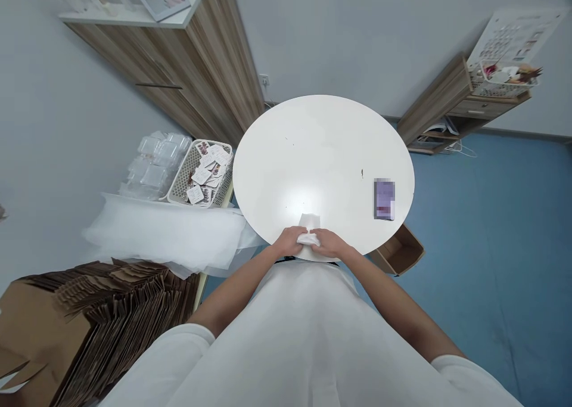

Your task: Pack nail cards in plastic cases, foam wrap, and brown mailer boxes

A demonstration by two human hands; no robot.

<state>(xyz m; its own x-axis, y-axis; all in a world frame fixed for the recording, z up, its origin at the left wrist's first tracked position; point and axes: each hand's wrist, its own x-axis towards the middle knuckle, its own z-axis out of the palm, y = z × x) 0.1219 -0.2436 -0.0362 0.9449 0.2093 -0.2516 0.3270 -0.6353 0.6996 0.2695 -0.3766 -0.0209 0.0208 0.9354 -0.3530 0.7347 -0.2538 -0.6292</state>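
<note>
At the near edge of the round white table, both my hands grip a small white wrap, which looks like thin foam sheet or soft paper. My left hand has its fingers closed on the wrap's left end. Closed on the right end is my right hand. A flat flap of the same whitish sheet lies on the table just beyond my fingers. Whether anything is inside the wrap is hidden.
A blurred purple item lies at the table's right. To the left stand a white basket of cards, clear plastic boxes, white foam sheets and folded cardboard. An open carton sits on the floor at right.
</note>
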